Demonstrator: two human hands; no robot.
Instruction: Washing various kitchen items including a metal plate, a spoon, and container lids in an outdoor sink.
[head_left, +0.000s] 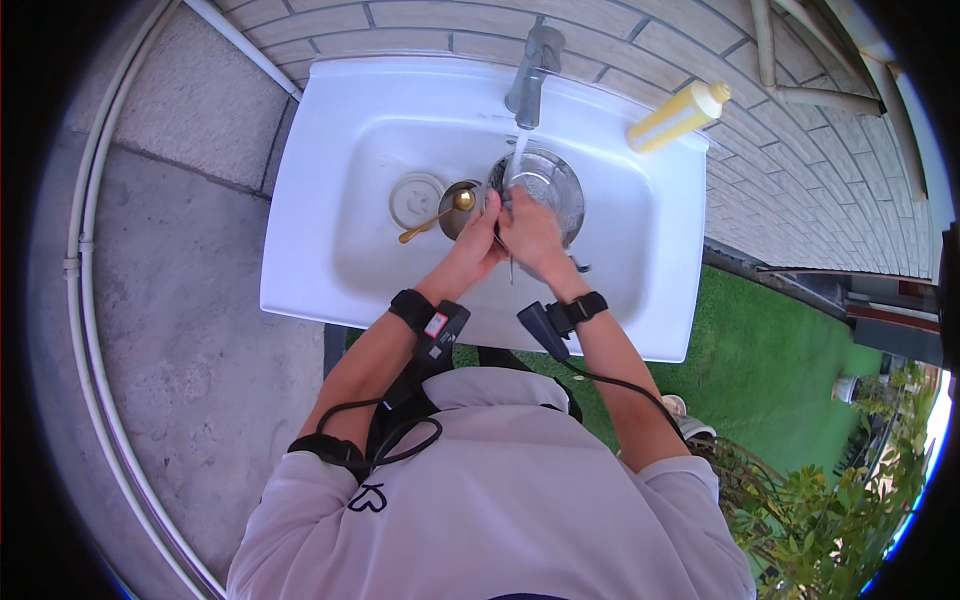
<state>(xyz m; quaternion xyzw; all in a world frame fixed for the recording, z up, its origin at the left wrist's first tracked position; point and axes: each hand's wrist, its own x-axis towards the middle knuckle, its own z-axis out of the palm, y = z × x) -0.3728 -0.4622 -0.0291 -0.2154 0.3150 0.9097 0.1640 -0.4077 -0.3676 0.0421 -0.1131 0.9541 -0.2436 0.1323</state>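
Note:
Side by side in the white sink (620, 250), my left hand (478, 243) and my right hand (532, 232) are close together under the running tap. Both have curled fingers closed around something shiny and metallic, mostly hidden by the hands; its kind cannot be made out. A thin piece sticks out below them. Just beyond my right hand is a round stainless-steel pot (566, 190), wet inside, with water falling into it. Left of my hands stands a small dark metal bowl (448, 222), partly covered by my left hand. A golden spoon (462, 201) rests across its rim.
The grey tap (530, 85) reaches over the sink from the back. A yellow squeeze bottle (680, 117) stands on the back right ledge. A round pale drain piece (415, 198) lies left of the bowl. Behind rises a tiled wall (420, 20).

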